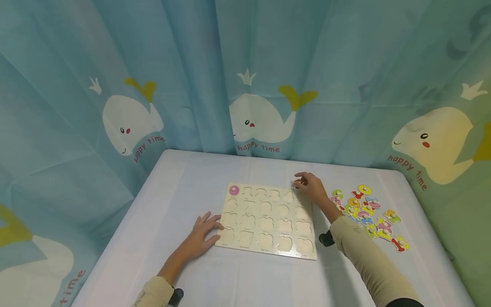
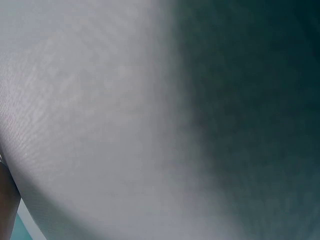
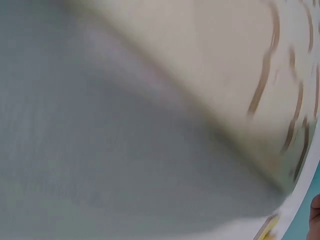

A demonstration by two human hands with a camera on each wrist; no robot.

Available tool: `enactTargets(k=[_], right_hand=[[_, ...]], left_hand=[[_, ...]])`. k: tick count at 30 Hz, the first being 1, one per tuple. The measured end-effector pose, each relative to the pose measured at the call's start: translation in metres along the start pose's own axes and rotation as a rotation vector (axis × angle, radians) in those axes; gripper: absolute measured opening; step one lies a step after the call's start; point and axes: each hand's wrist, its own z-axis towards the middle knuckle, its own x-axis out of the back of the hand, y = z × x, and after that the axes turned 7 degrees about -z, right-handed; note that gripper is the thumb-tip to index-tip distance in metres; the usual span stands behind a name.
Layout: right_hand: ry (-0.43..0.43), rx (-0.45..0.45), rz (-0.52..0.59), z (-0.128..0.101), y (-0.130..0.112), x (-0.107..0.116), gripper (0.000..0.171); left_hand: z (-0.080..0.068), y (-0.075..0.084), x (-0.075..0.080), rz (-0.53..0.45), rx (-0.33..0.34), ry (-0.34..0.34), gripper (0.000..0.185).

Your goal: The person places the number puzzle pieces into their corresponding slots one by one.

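My right hand (image 1: 312,187) pinches a small pinkish piece (image 1: 297,183) over the puzzle board's (image 1: 268,221) far right corner. My left hand (image 1: 201,234) lies flat, fingers spread, pressing the board's near-left edge. Only one pink piece (image 1: 234,190) is seated, far left corner; approx. all other slots are bare. The loose number pile (image 1: 368,213) waits just right of my right wrist.
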Motion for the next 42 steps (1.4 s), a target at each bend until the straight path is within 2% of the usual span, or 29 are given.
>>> enactTargets(k=[10,21,29,36,42], right_hand=[[-0.052,0.062,0.015,0.005,-0.039,-0.030,0.030],[-0.184,0.081,0.032,0.007,-0.070,-0.062,0.030],[-0.126,0.035,0.043,0.004,-0.097,-0.080,0.029],[-0.147,-0.050,0.012,0.006,-0.110,-0.094,0.031],[-0.096,-0.030,-0.009,0.012,-0.117,-0.101,0.036]], left_hand=[[0.000,0.001,0.001,-0.014,0.001,-0.003,0.019],[-0.002,0.000,-0.001,-0.018,0.008,-0.015,0.019],[-0.001,0.004,0.002,-0.016,0.016,-0.022,0.019],[-0.002,0.005,0.002,-0.013,0.030,-0.035,0.018],[-0.001,0.005,0.003,-0.013,0.027,-0.031,0.018]])
